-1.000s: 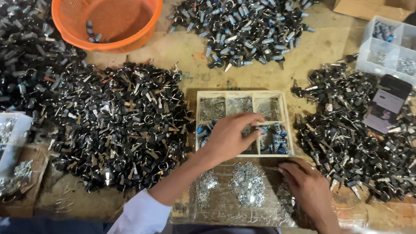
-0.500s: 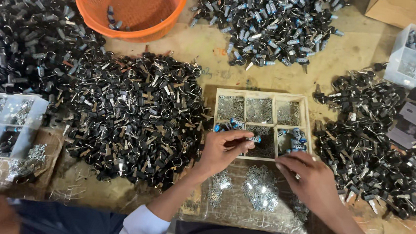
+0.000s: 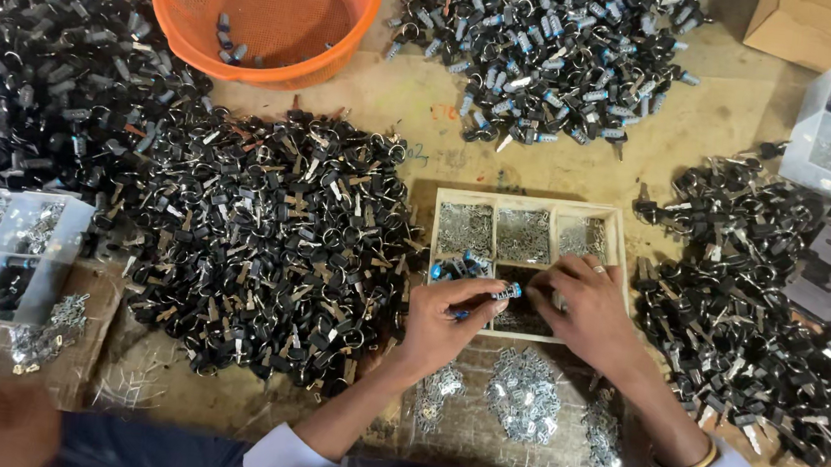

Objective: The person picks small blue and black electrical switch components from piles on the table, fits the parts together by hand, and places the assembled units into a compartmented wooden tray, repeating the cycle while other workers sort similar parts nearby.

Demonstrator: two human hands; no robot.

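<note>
A small blue-tipped cylinder (image 3: 504, 292) is pinched in the left hand (image 3: 448, 319) over the wooden compartment tray (image 3: 615, 243), the right hand (image 3: 589, 314) curled beside it, its grip unclear, large heaps unsorted around the tray.

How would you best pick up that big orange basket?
Grip the orange basket by its thick rim at the near edge, coming from above. It stands upright and open, and its mesh walls slope inward, so the rim looks like the firmest hold.

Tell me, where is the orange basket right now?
The orange basket sits at the top left of the head view, on the table's far side, between two heaps of dark metal parts, well beyond both hands.
</note>
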